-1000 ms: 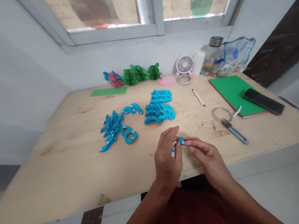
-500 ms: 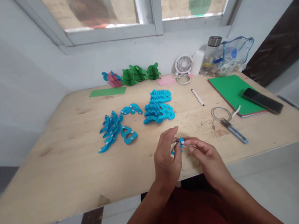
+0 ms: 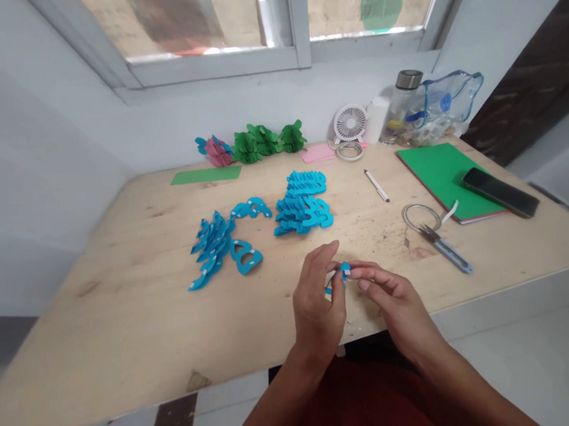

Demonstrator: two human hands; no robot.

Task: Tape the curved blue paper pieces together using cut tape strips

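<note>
Near the table's front edge, my left hand (image 3: 318,300) pinches a small blue paper cutout (image 3: 345,268) between thumb and fingers. A white tab, like a bit of tape, shows on the cutout. From the other side, my right hand (image 3: 395,297) has its fingertips closed at the cutout's right edge; the fingers hide part of it. Beyond my hands lies a row of overlapping blue paper cutouts (image 3: 300,214). To the left, more blue cutouts with white tabs (image 3: 213,241) are fanned out, with a looped blue cutout (image 3: 246,257) beside them.
Snips (image 3: 446,248) and a tape roll (image 3: 422,218) lie at right, near a pen (image 3: 377,185). A phone (image 3: 500,191) rests on a green folder (image 3: 441,168). Along the wall stand green paper pieces (image 3: 264,141), a small fan (image 3: 350,124) and a bottle (image 3: 399,111).
My right fingertips shift slightly at the cutout's edge. Otherwise both hands keep their places, and the things on the table stay put.
</note>
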